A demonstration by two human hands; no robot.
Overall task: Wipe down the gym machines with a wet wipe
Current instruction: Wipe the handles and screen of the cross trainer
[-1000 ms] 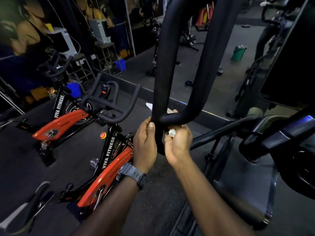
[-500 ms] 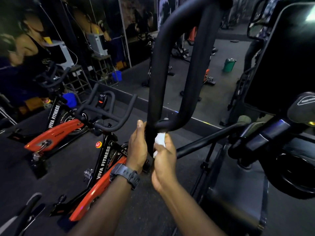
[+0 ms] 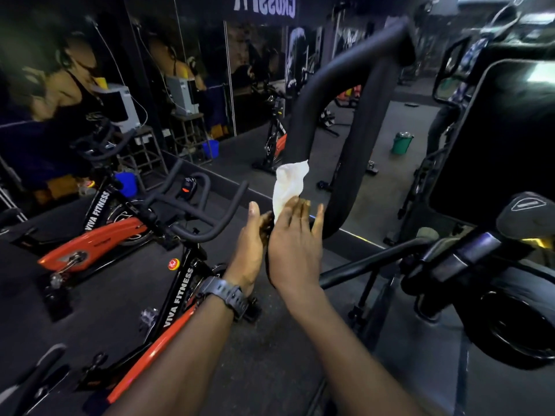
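Note:
A black looped handlebar (image 3: 303,115) of a gym machine rises in front of me. A white wet wipe (image 3: 288,184) is draped along the loop's left tube. My right hand (image 3: 295,247) presses the wipe's lower end against the tube, fingers spread and pointing up. My left hand (image 3: 250,250), with a dark watch on the wrist, sits against the same tube from the left, just below the wipe, thumb up. Its fingers are hidden behind the tube and my right hand.
An orange and black spin bike (image 3: 180,283) stands close on my left, with a second one (image 3: 96,235) beyond it. A mirror wall runs behind them. The machine's black console (image 3: 495,145) and wheel housing (image 3: 516,325) fill the right. A green bucket (image 3: 401,142) stands on the floor.
The wipe was bunched in my right fist at the loop's bottom. It now lies unfolded up the left tube under my flattened right hand. The view has tilted upward.

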